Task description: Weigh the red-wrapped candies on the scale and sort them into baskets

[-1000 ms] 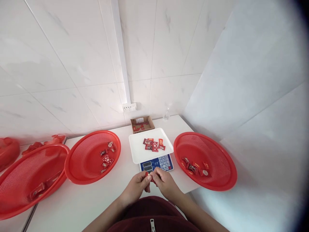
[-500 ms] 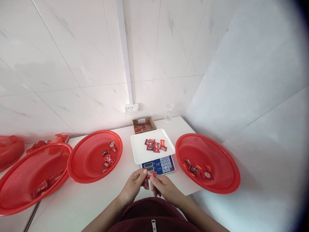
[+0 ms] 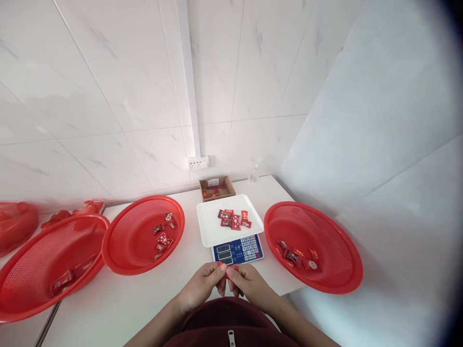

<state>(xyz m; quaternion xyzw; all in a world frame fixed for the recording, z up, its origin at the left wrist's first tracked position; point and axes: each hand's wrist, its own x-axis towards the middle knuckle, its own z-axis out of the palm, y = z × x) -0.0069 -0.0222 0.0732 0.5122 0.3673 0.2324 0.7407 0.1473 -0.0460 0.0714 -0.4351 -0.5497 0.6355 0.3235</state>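
Between my two hands is a small red wrapped candy, mostly covered by my thumbs. My left hand pinches one side of it and my right hand pinches the other, with the thumbs almost meeting. Just beyond my fingers stands a blue and white electronic scale. Its white pan bears several red and dark red wrapped candies in a loose cluster. Both hands are low, in front of the scale's keypad and close to my body.
To the right stands a red mesh basket with several packets. Two more red baskets, one nearer and one farther left, also hold packets. Behind the scale are a cardboard box and a clear plastic object by the wall.
My thumbs have come closer together and now cover most of the candy, whose printed face showed before. Both hands sit slightly lower, nearer my body. The candies on the pan have stayed put.
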